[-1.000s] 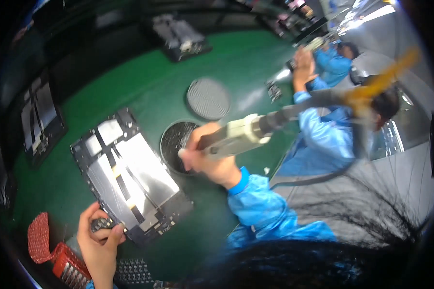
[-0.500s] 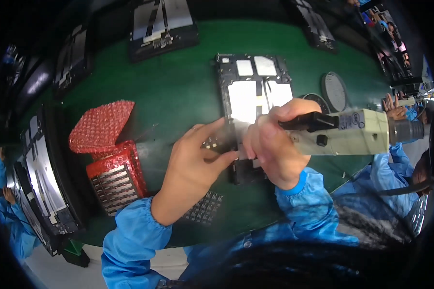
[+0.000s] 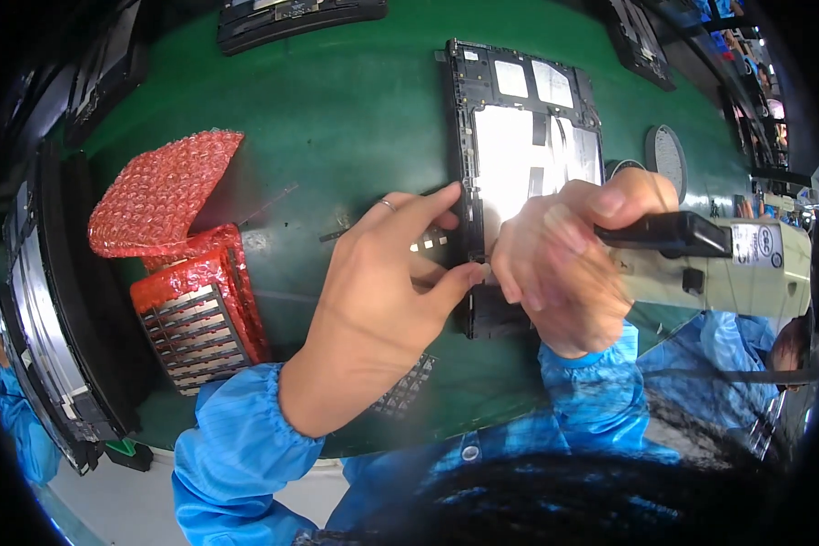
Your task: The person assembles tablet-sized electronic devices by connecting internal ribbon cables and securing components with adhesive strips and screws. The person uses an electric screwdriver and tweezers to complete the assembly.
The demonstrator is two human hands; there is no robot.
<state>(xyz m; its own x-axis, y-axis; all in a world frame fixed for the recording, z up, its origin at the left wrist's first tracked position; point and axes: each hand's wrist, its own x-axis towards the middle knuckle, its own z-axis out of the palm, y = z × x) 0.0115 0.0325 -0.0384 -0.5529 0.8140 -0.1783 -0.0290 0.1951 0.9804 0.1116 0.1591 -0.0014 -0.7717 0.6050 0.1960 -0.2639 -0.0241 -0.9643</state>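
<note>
An opened tablet-like device [image 3: 505,173] with a black frame and silver-white panels lies on the green table. Against its left edge rest the index finger and thumb of my left hand [image 3: 382,273], spread apart; a ring is on one finger. A dark strip with small pale squares [image 3: 430,242] shows between them. My right hand [image 3: 573,264], blurred, is wrapped round the front of a beige electric screwdriver [image 3: 755,268] with a black lever. It is over the device's lower part; the tool's tip is hidden behind the fingers.
Left of my left hand lie red bubble wrap [image 3: 168,191] and a tray of small strip parts [image 3: 196,337]. A sheet of small dark parts [image 3: 405,387] sits under my left wrist. A round grey dish [image 3: 667,164] stands at right. More devices [image 3: 50,318] line the table's edges.
The view has shifted, so the device appears farther up and right. My left index finger has stretched out along the device's edge. My right hand still grips the screwdriver, now blurred.
</note>
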